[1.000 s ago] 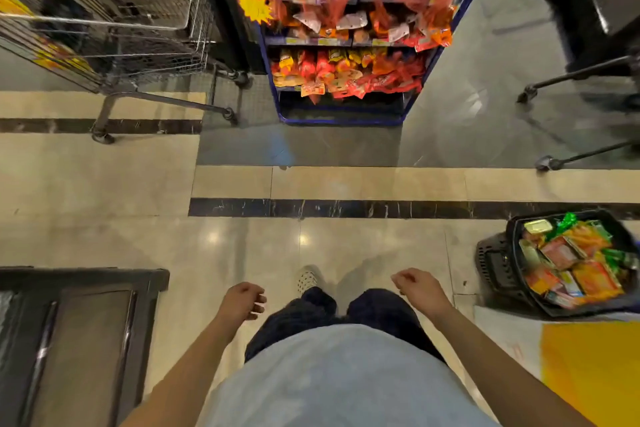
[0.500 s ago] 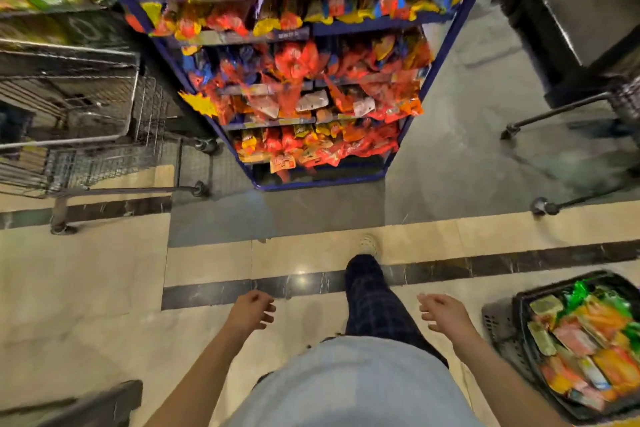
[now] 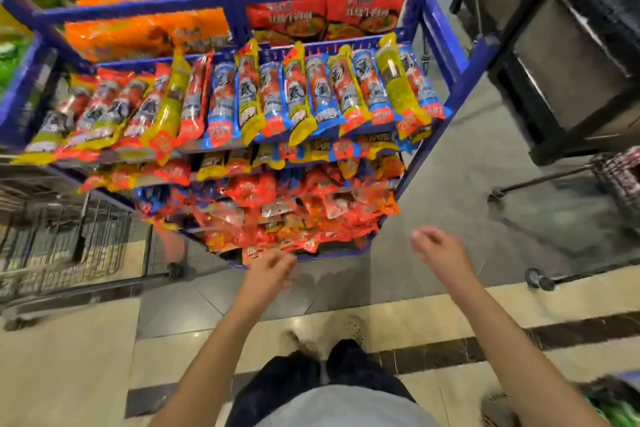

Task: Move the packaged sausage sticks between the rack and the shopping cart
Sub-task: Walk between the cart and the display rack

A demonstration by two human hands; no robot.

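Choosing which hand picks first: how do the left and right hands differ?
The left hand shows against the rack's bottom red packs; the right hand is past the rack's right corner, over grey floor. The left hand sits lower in view than the right hand. Both are loosely curled, holding nothing.

Orange noodle packs (image 3: pixel 145 35) and red noodle packs (image 3: pixel 363 14) sit stacked at 12 o'clock. A black cabinet (image 3: pixel 571 62) stands at 2 o'clock, and a castor (image 3: pixel 540 279) rests on the grey floor at 3. Near 6 I see my dark trousers (image 3: pixel 311 378) and 2 pale shoes (image 3: pixel 353 328). A dark stripe (image 3: pixel 519 343) crosses the cream tiles (image 3: pixel 62 374).
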